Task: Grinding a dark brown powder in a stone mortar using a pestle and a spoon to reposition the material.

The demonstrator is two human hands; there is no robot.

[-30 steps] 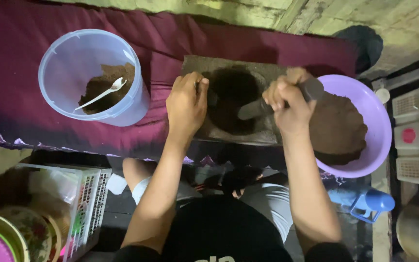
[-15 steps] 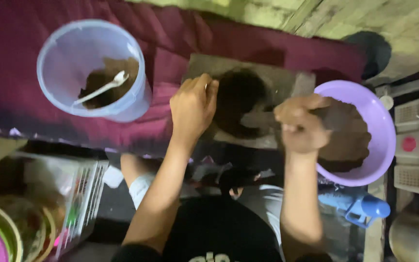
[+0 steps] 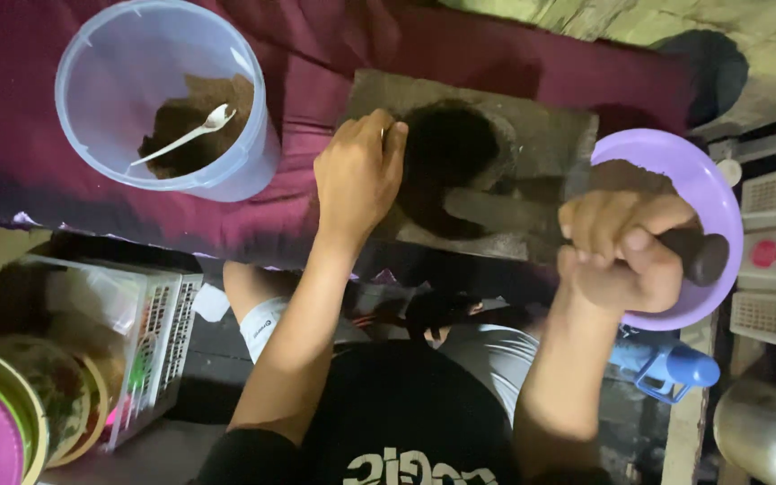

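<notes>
The fingers (image 3: 617, 224) of the right hand (image 3: 626, 251) are curled tight around the dark cylindrical handle of a tool (image 3: 698, 251), whose rounded end sticks out past the fist over the round lilac plastic bowl (image 3: 720, 202). From the fist a flat greyish blade (image 3: 496, 208) runs toward the middle of the flat grey stone slab (image 3: 550, 130), its tip lying at the edge of the dark mound of ground powder (image 3: 446, 148) heaped on that slab. The left hand (image 3: 357, 175) rests on the slab's near-left part, its fingers (image 3: 394, 139) bent together and pressed against the side of the dark mound; whether they pinch any of it cannot be told.

The slab lies on a maroon cloth (image 3: 316, 54) that is spread under it and runs off to the left. The lilac bowl sits just beside the slab's right end, with brown powder (image 3: 617, 171) in it, partly hidden by the right hand.

On the cloth well to the left stands a translucent bluish plastic bucket (image 3: 92, 90); at its bottom lies a heap of brown powder (image 3: 195, 121) with a white plastic spoon (image 3: 186, 135) resting on it.

Near the person's left, below the cloth's edge, sits a white slotted plastic basket (image 3: 163, 323), and round coloured lids or plates (image 3: 2, 413) are stacked at the lower left corner. On the right are white perforated plastic crates (image 3: 770, 260), a blue plastic object (image 3: 675, 368) beneath the bowl, and a shiny metal vessel (image 3: 765, 431) in the corner.
</notes>
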